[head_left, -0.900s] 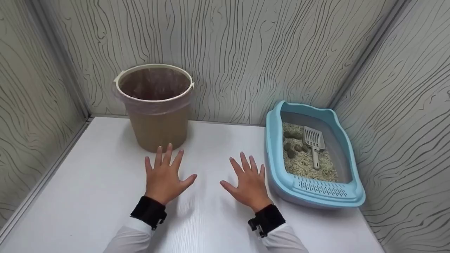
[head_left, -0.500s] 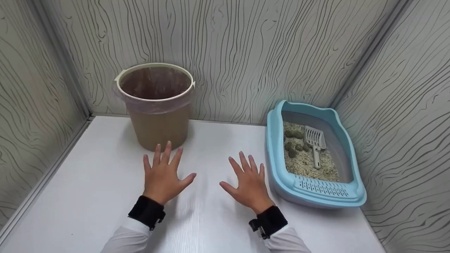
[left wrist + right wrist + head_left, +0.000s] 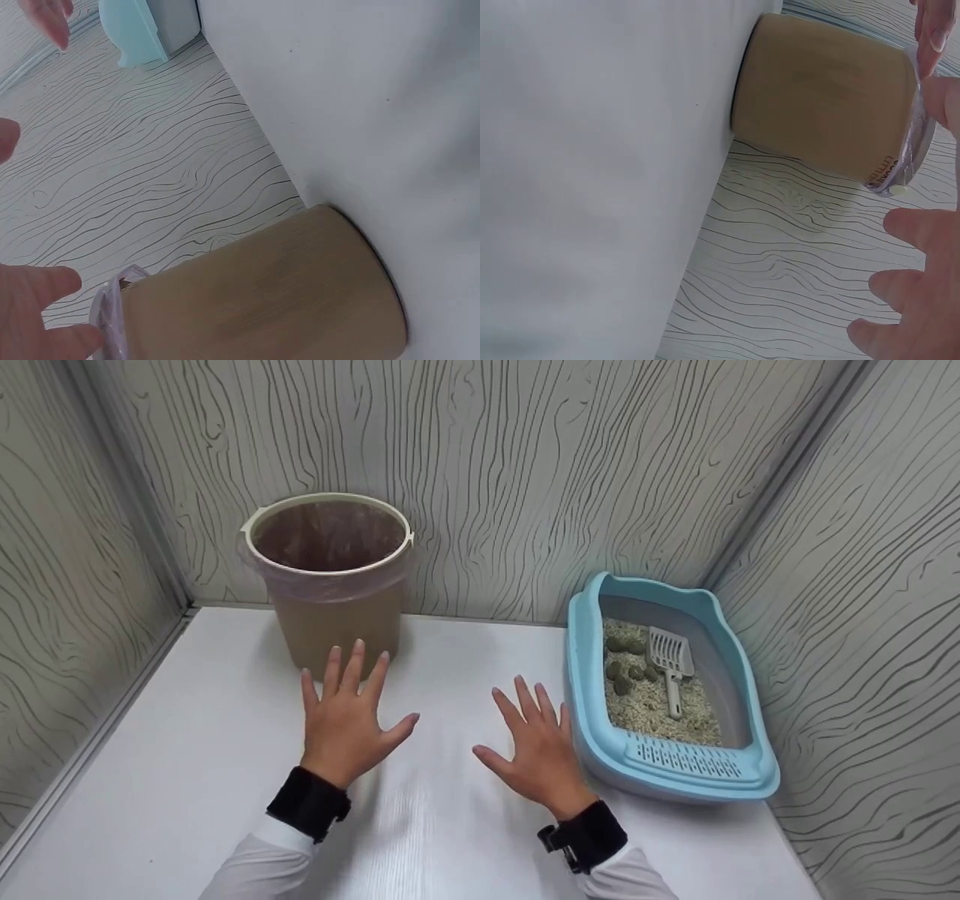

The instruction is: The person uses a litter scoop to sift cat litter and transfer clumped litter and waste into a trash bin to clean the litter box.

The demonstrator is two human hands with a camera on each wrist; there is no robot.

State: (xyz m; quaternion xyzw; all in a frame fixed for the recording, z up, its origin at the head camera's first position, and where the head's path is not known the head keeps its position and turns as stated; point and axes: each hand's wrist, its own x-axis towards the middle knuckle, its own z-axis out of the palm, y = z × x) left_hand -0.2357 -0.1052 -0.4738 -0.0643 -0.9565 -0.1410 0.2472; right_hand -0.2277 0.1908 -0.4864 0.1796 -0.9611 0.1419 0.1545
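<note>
My left hand (image 3: 343, 735) is held above the table with its fingers spread, in front of a brown trash bin (image 3: 337, 615) lined with a thin, see-through purplish bag. Nothing is in that hand. To its right, my right hand (image 3: 541, 754) also has straight, spread fingers and holds nothing. It is beside the near left side of a blue litter box (image 3: 585, 697). Inside the box, a pale slotted litter scoop (image 3: 673, 667) lies on grainy litter (image 3: 649, 716), with several dark clumps (image 3: 622, 685) to its left. The left wrist view shows the bin (image 3: 270, 292) and part of the litter box (image 3: 131, 30).
Both hands are over a white table (image 3: 187, 750). Walls with a wood-grain pattern (image 3: 487, 487) stand behind it and on both sides. The bin is near the back wall at left; the litter box sits by the right wall.
My left hand has risen slightly forward, its fingertips now overlapping more of the bin in the head view. My right hand has shifted a little to the right. Bin, litter box and scoop stay put.
</note>
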